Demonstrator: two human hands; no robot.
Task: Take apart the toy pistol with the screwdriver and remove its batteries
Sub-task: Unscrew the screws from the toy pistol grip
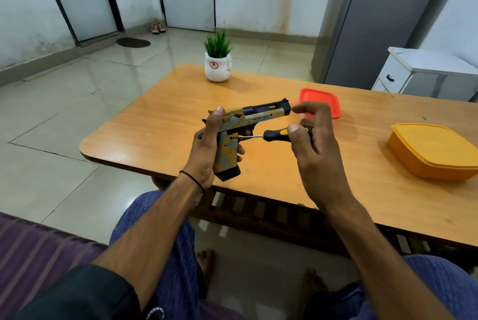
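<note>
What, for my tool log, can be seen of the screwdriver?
The screwdriver has a black, yellow-striped handle, seemingly plastic, and a thin metal shaft. It lies roughly level above the table, tip at a screw hole in the pistol grip. The right hand pinches its handle, thumb on top; the left hand holds the pistol.

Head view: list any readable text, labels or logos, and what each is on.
"DESERT EAGLE": white print on the slide of the toy pistol, slightly blurred.
A finer line under it: too small to read.
Round red-ringed sign on the white plant pot: no legible words.
Screwdriver handle: no readable text.
</note>
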